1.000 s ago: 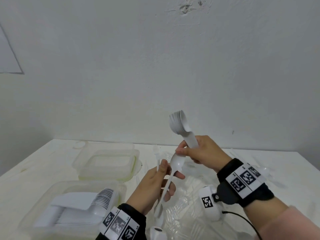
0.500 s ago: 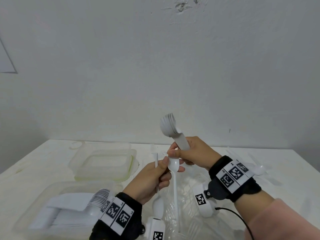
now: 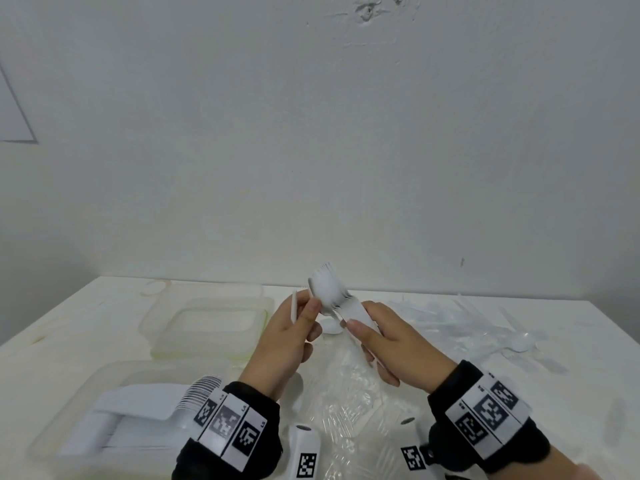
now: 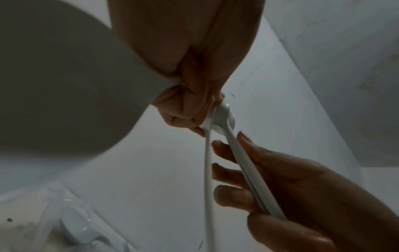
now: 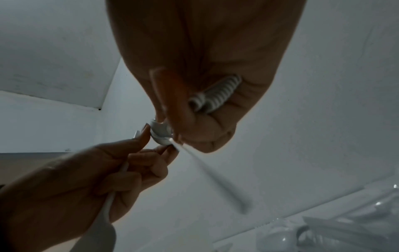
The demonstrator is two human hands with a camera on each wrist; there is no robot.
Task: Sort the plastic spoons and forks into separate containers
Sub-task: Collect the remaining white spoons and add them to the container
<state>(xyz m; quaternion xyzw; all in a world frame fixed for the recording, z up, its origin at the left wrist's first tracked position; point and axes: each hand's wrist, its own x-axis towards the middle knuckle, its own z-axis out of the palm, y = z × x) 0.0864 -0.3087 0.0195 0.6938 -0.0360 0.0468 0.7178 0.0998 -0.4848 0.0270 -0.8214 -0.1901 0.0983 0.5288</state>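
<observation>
Gripping a nested stack of white plastic spoons by its handles, the right hand met the left hand — which pinched a single white plastic spoon against the bowls.

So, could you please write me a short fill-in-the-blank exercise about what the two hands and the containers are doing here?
1. The right hand grips a nested stack of white plastic ____.
2. The left hand pinches a single spoon against that stack of spoons, which is held ____ the table.
3. The near container already holds stacked ____.

Missing words: spoons; above; forks
</observation>
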